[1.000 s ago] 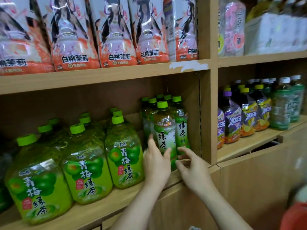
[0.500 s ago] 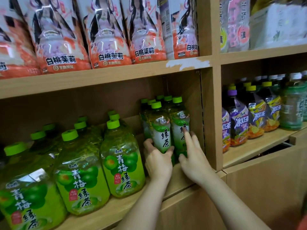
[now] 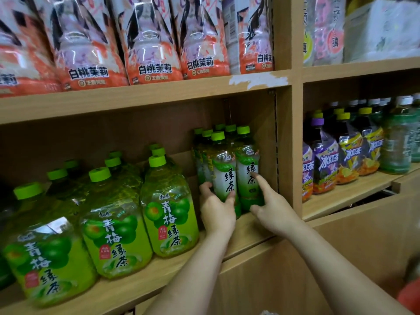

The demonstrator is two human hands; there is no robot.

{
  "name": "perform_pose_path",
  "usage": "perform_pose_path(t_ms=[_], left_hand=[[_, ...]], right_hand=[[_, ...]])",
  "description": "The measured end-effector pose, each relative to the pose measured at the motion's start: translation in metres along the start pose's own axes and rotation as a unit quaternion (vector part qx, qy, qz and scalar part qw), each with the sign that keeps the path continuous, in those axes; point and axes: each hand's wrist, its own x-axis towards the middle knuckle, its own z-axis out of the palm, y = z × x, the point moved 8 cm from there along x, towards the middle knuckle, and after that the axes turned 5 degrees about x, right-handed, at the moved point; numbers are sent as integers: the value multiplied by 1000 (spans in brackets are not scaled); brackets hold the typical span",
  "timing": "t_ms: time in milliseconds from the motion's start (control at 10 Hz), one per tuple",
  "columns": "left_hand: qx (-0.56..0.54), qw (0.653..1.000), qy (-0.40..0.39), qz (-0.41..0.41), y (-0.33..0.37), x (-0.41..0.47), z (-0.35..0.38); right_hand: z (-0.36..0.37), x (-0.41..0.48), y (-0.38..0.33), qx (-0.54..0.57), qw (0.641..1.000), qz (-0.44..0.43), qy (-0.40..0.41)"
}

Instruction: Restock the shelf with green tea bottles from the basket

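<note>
Several small green tea bottles with green caps stand in a cluster at the right end of the middle shelf (image 3: 245, 233). My left hand (image 3: 217, 209) wraps the lower part of the front left bottle (image 3: 223, 169), thumb on one side and fingers on the other. The front right bottle (image 3: 247, 164) stands beside it; my right hand (image 3: 271, 206) rests against it with the index finger stretched up its label and the thumb at its base. The basket cannot be made out.
Large green plum tea jugs (image 3: 169, 210) fill the shelf to the left. Peach jasmine packs (image 3: 150, 42) line the shelf above. A wooden upright (image 3: 293, 155) bounds the cluster on the right; beyond it stand iced tea bottles (image 3: 347, 151). A red object (image 3: 411, 296) shows at the bottom right.
Both hands have moved deeper into the shelf. The front two bottles now stand further back against the cluster, and my left hand has closed around the front left one.
</note>
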Motion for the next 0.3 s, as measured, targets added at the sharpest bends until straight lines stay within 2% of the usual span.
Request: perform_pose_path(t_ms=[200,300], left_hand=[[67,994,-81,27,20,-29,-15],[20,989,-128,71,30,-59,-31]], right_hand=[[-17,-31,-16,6,998,-30,52],[-26,-44,-18,52,996,-28,68]])
